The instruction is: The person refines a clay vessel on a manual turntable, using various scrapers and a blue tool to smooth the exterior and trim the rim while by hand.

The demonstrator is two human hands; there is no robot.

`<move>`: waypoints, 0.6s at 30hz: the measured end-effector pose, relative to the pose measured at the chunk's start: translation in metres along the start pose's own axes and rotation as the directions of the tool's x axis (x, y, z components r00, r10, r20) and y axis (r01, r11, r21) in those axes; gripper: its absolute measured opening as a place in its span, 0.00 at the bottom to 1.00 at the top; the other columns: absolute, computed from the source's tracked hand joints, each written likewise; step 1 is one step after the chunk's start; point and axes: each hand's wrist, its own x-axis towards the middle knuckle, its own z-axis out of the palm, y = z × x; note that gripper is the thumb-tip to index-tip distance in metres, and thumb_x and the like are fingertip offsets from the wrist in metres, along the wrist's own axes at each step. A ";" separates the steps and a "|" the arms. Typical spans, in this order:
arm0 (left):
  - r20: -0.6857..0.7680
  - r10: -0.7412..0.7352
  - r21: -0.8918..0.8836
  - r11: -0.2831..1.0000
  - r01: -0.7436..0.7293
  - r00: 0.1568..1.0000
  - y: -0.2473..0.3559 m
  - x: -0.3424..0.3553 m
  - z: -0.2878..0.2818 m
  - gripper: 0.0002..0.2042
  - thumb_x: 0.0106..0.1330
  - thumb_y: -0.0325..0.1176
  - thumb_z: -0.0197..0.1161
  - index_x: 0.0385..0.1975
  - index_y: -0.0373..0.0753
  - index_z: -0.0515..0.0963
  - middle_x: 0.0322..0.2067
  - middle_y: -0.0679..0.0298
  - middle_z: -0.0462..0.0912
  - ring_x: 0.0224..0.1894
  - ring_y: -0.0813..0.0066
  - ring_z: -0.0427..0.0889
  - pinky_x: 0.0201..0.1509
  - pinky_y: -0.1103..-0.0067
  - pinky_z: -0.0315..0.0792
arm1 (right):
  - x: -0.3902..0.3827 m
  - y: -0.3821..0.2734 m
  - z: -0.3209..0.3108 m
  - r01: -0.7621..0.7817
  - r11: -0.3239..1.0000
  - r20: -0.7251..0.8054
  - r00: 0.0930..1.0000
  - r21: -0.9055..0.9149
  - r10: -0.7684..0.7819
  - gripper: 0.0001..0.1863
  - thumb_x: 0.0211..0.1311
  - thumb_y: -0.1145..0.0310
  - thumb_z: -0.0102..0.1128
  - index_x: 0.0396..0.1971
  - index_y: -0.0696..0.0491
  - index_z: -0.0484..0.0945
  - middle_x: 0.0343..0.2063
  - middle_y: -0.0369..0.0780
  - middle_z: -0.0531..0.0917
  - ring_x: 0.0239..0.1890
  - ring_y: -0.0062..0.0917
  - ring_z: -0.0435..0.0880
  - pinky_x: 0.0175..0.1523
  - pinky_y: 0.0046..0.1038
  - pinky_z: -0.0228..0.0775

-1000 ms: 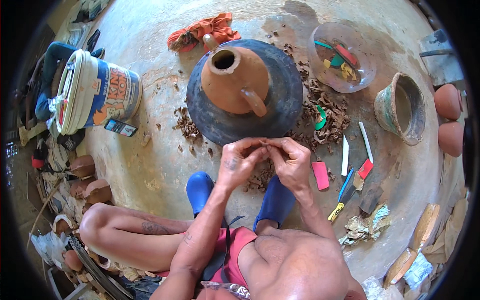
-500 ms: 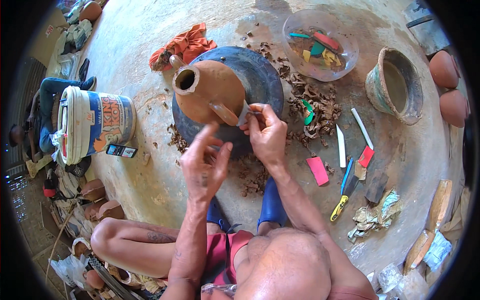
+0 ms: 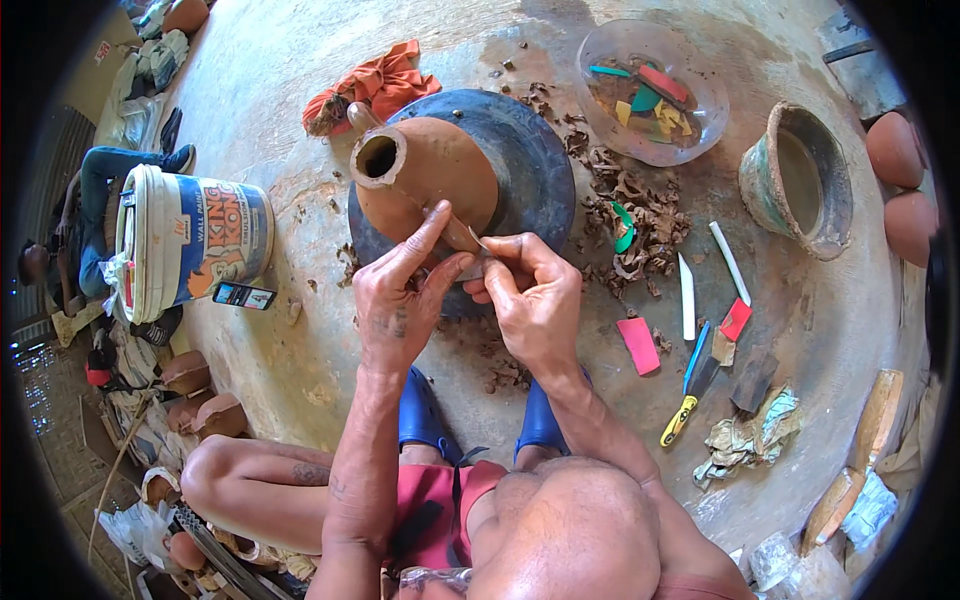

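A brown clay pot point(image 3: 435, 175) with a narrow round neck leans on its side on a dark round turntable point(image 3: 540, 165). A short clay lug point(image 3: 459, 236) juts from its near side. My left hand point(image 3: 395, 305) is closed about this lug, index finger against the pot wall and thumb at the lug's lower side. Pinched in my right hand point(image 3: 537, 305) is a thin, greyish flat piece, mostly hidden by the fingers, its edge close against the lug's tip. A second lug point(image 3: 361, 117) shows on the pot's far side.
Clay shavings point(image 3: 640, 225) lie right of the turntable. Beyond are a clear basin point(image 3: 650, 150) of coloured scraps and a clay-crusted bucket point(image 3: 755, 185). A yellow-handled knife point(image 3: 680, 420) and white strips point(image 3: 687, 297) lie at right. A paint bucket point(image 3: 225, 230) and phone point(image 3: 243, 296) stand left.
My left hand has moved up and right from the air onto the lug. My right hand's flat piece has shifted from beside the pot to the lug's tip.
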 end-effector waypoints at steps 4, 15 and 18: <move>0.046 -0.115 -0.055 0.991 0.118 0.992 0.010 0.000 -0.004 0.27 0.66 0.29 0.78 0.67 0.43 0.83 0.37 0.58 0.92 0.30 0.77 0.86 0.38 0.77 0.80 | -0.005 -0.016 -0.001 0.044 0.999 0.057 0.997 0.012 -0.045 0.09 0.70 0.82 0.63 0.47 0.63 0.87 0.34 0.42 0.93 0.35 0.21 0.93 0.38 0.23 0.86; 0.466 -0.282 -0.397 0.781 0.483 0.839 -0.011 -0.042 -0.001 0.11 0.75 0.23 0.65 0.54 0.35 0.88 0.42 0.61 0.92 0.41 0.80 0.87 0.46 0.78 0.82 | 0.016 -0.055 -0.030 0.551 0.681 0.244 0.831 -0.483 -0.499 0.12 0.65 0.83 0.68 0.46 0.57 0.90 0.35 0.43 0.92 0.33 0.26 0.92 0.37 0.27 0.83; 0.500 -0.119 -0.374 0.864 0.338 0.858 -0.016 -0.056 0.036 0.14 0.77 0.23 0.61 0.57 0.34 0.87 0.55 0.54 0.90 0.60 0.74 0.86 0.62 0.74 0.81 | 0.048 -0.074 -0.014 0.680 0.459 0.385 0.716 -0.571 -0.582 0.12 0.61 0.81 0.70 0.43 0.52 0.90 0.30 0.42 0.88 0.30 0.32 0.91 0.34 0.31 0.82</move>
